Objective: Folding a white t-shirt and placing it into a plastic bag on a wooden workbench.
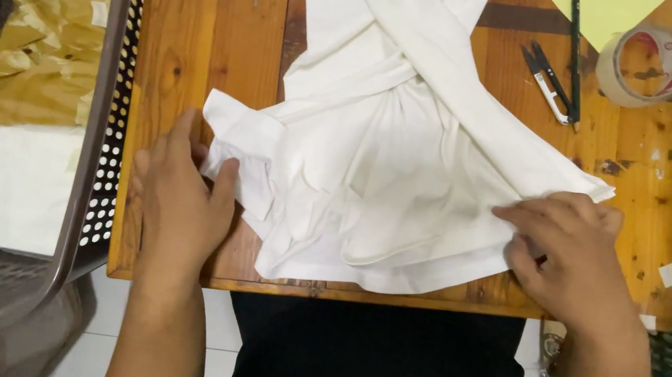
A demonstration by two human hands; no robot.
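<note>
Head view shows a white shirt (pixel 388 152) lying half folded on the wooden table (pixel 188 34). Left hand (pixel 182 198) presses flat on the near left cuff; right hand (pixel 569 253) pinches the right edge. The sleeves are crossed, the bottom part is not folded.

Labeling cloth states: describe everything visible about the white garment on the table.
The white garment is plain soft fabric, creased and partly folded, with sleeves crossed over its middle. It lies flat on the wooden table, running from the far edge to the near edge. The left hand presses a folded cuff at its left side; the right hand pinches its right edge. Nothing else touches it.
</note>
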